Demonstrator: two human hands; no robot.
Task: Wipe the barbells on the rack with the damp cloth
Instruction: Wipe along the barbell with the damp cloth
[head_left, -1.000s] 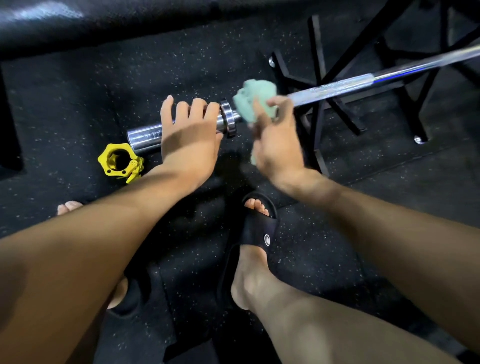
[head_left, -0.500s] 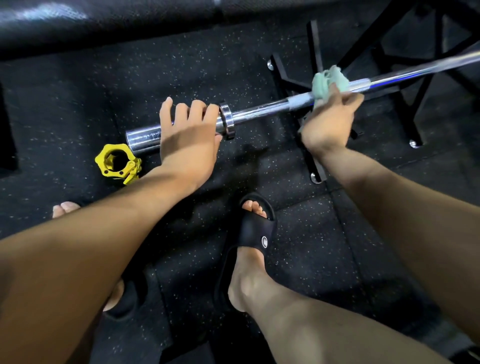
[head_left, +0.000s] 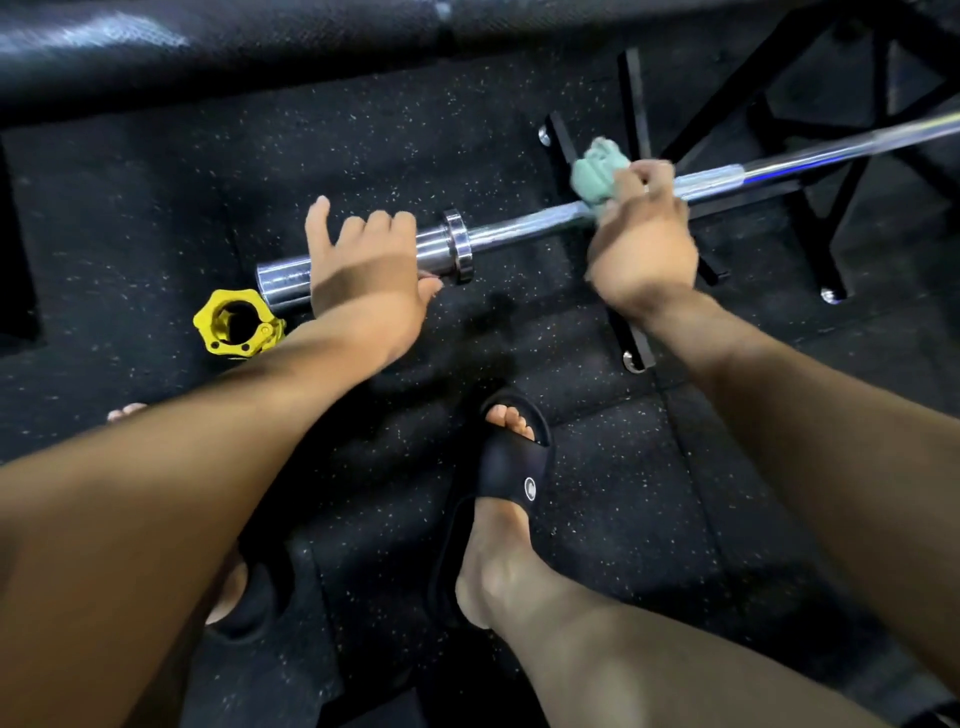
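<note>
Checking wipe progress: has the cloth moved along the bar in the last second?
Yes. The cloth, gripped by the right hand, has slid along the barbell, away from the collar toward the rack.

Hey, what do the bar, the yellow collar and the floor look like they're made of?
Barbell: polished, probably chromed steel, with mirror-like highlights along its length. Yellow collar: seemingly moulded plastic, with uniform bright colour and a dull sheen. Floor: likely rubber gym matting, matte black with pale speckles and seams between tiles.
</note>
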